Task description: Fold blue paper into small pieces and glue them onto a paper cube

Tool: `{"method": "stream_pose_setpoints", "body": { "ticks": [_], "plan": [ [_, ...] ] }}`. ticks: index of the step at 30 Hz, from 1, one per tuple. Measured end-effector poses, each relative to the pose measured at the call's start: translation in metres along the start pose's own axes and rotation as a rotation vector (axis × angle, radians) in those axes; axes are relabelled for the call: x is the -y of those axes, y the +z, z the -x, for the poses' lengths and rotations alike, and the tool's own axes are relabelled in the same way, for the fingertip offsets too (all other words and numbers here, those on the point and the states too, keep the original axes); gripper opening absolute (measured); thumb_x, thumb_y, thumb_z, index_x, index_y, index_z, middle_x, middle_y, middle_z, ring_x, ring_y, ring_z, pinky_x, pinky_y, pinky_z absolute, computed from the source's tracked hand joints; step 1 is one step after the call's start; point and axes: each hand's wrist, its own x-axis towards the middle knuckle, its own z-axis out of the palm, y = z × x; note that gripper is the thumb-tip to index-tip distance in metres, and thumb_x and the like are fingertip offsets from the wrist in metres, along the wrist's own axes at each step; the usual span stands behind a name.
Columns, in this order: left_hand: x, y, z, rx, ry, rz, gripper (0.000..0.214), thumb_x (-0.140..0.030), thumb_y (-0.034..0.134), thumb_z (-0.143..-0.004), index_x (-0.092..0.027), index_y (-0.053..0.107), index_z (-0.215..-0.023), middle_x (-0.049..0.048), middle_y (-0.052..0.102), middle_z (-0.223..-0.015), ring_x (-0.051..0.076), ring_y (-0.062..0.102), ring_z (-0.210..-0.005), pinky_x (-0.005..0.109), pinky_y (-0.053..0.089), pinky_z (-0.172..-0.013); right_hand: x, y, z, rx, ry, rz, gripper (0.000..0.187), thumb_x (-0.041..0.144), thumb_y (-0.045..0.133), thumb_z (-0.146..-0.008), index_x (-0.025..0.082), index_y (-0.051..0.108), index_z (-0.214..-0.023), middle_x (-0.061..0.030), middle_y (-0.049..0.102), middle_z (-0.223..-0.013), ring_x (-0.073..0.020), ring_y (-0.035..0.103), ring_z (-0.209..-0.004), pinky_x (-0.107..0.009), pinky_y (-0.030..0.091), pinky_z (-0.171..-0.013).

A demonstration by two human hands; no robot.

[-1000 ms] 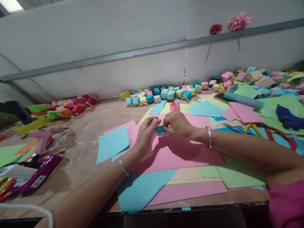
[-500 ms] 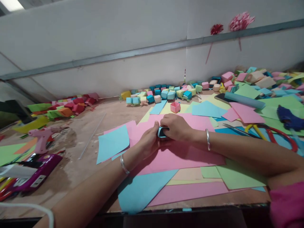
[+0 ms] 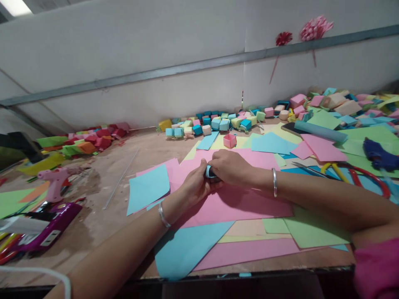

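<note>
Between my two hands is a small light-blue paper box (image 3: 208, 171), dark inside, mostly covered by my fingers. My left hand (image 3: 197, 181) grips it from the left, thumb up along its side. From the right, my right hand (image 3: 230, 167) curls over it, with fingertips hidden at or inside its opening. Both hands are over a large pink paper sheet (image 3: 249, 205). Just beyond them stands a small open pink paper box (image 3: 230, 140). A blue sheet (image 3: 149, 187) lies left of my hands.
Several paper cubes (image 3: 215, 123) line the wall. Scissors (image 3: 335, 172) and a blue glue gun (image 3: 378, 153) lie at right, near a phone (image 3: 293, 128). At left are a pink glue gun (image 3: 54, 182) and a purple power strip (image 3: 59, 220) with a white cable (image 3: 40, 270).
My right hand has closed further over the blue box, so less of its opening shows. The box has turned slightly in my hands. Everything else stays in place.
</note>
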Motion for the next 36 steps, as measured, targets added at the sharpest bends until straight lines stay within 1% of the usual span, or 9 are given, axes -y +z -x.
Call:
{"method": "stream_pose_setpoints", "body": {
  "ticks": [5, 8, 12, 16, 19, 25, 28, 32, 36],
  "plan": [
    [0.001, -0.001, 0.003, 0.094, 0.007, -0.105, 0.049, -0.057, 0.044, -0.093, -0.012, 0.061, -0.082, 0.0094, 0.065, -0.065, 0.02, 0.063, -0.052, 0.029, 0.048, -0.044, 0.004, -0.008, 0.001, -0.009, -0.025, 0.088, 0.024, 0.009, 0.05, -0.085, 0.008, 0.072, -0.075, -0.0111, 0.065, -0.078, -0.0174, 0.049, -0.07, -0.031, 0.023, -0.057],
    [0.0, -0.001, 0.004, 0.11, -0.011, -0.109, 0.051, -0.057, 0.043, -0.093, -0.011, 0.063, -0.086, 0.0132, 0.068, -0.069, 0.023, 0.067, -0.059, 0.028, 0.048, -0.047, 0.001, -0.01, 0.0, -0.022, -0.015, 0.107, 0.022, 0.009, 0.051, -0.085, 0.008, 0.072, -0.076, -0.0103, 0.065, -0.077, -0.0162, 0.048, -0.067, -0.03, 0.022, -0.055],
    [-0.001, 0.0, 0.007, 0.102, -0.015, -0.094, 0.048, -0.052, 0.042, -0.095, -0.01, 0.063, -0.089, 0.0138, 0.07, -0.072, 0.022, 0.069, -0.061, 0.029, 0.049, -0.054, -0.005, -0.009, 0.0, -0.036, -0.02, 0.108, 0.021, 0.009, 0.053, -0.083, 0.009, 0.072, -0.074, -0.0094, 0.065, -0.075, -0.015, 0.046, -0.064, -0.028, 0.02, -0.054],
    [0.0, 0.0, 0.01, 0.118, -0.037, -0.123, 0.056, -0.058, 0.038, -0.094, -0.008, 0.065, -0.087, 0.0171, 0.071, -0.073, 0.023, 0.069, -0.062, 0.028, 0.047, -0.053, -0.004, -0.009, 0.001, -0.075, -0.034, 0.105, 0.024, 0.008, 0.05, -0.084, 0.008, 0.071, -0.071, -0.0096, 0.064, -0.071, -0.0146, 0.046, -0.062, -0.028, 0.022, -0.055],
    [0.001, 0.0, 0.011, 0.114, -0.015, -0.158, 0.058, -0.057, 0.036, -0.095, -0.008, 0.065, -0.088, 0.0191, 0.071, -0.073, 0.024, 0.069, -0.061, 0.027, 0.044, -0.049, -0.003, -0.011, 0.001, -0.081, -0.034, 0.074, 0.024, 0.009, 0.05, -0.086, 0.008, 0.071, -0.073, -0.0097, 0.064, -0.073, -0.0153, 0.049, -0.065, -0.028, 0.025, -0.057],
    [0.0, 0.005, 0.015, 0.086, 0.033, -0.125, 0.044, -0.046, 0.038, -0.098, -0.01, 0.063, -0.089, 0.0137, 0.072, -0.072, 0.02, 0.068, -0.058, 0.028, 0.05, -0.053, -0.006, -0.011, 0.0, 0.011, 0.035, -0.035, 0.017, 0.01, 0.055, -0.082, 0.011, 0.071, -0.078, -0.0074, 0.066, -0.079, -0.0145, 0.052, -0.069, -0.025, 0.026, -0.058],
    [0.001, 0.007, 0.017, 0.08, 0.041, -0.117, 0.041, -0.045, 0.041, -0.098, -0.011, 0.062, -0.091, 0.0126, 0.072, -0.072, 0.02, 0.068, -0.057, 0.026, 0.049, -0.048, -0.005, -0.009, 0.001, -0.016, 0.041, -0.044, 0.018, 0.007, 0.054, -0.078, 0.01, 0.07, -0.072, -0.007, 0.065, -0.073, -0.0141, 0.051, -0.066, -0.026, 0.027, -0.058],
    [0.002, 0.006, 0.015, 0.11, 0.008, -0.128, 0.043, -0.047, 0.039, -0.098, -0.01, 0.061, -0.092, 0.015, 0.071, -0.073, 0.021, 0.069, -0.057, 0.026, 0.05, -0.048, -0.005, -0.005, 0.003, -0.047, 0.056, -0.058, 0.018, 0.007, 0.055, -0.075, 0.01, 0.071, -0.068, -0.0073, 0.065, -0.071, -0.014, 0.05, -0.062, -0.027, 0.027, -0.056],
    [0.0, 0.002, 0.01, 0.091, -0.009, -0.081, 0.038, -0.044, 0.043, -0.097, -0.01, 0.061, -0.097, 0.0122, 0.071, -0.074, 0.018, 0.067, -0.053, 0.028, 0.055, -0.051, -0.009, -0.002, 0.001, -0.077, 0.104, -0.2, 0.019, 0.01, 0.055, -0.078, 0.013, 0.073, -0.073, -0.0055, 0.066, -0.073, -0.0129, 0.052, -0.064, -0.025, 0.028, -0.056]
  ]
}}
